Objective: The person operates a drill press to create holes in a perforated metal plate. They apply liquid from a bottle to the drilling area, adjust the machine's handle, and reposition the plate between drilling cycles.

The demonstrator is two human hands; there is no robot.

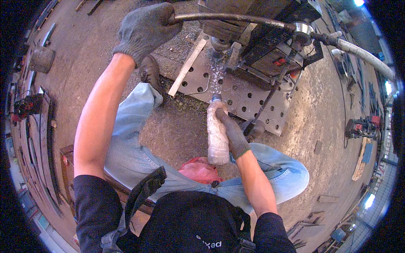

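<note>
My left hand [147, 31], in a grey knitted glove, is wrapped round the end of a long, curved metal lever [230, 17] on a drilling machine [270, 52]. My gloved right hand [233, 131] grips a plastic bottle [217, 145] with cloudy whitish contents, its blue-capped neck pointing away from me. Beyond the cap lies a steel plate [249, 98] with rows of round holes. The machine's spindle [220, 43] stands over the plate's far part. Between bottle and spindle are whitish splashes or shavings; I cannot tell which.
A pale flat strip [187, 67] lies across the plate's left side. A red cloth or bag [200, 170] sits between my legs. Far left is a round metal drum [41, 59]; at right, a red and black machine [363, 126]. A white hose [367, 57] runs off to the right.
</note>
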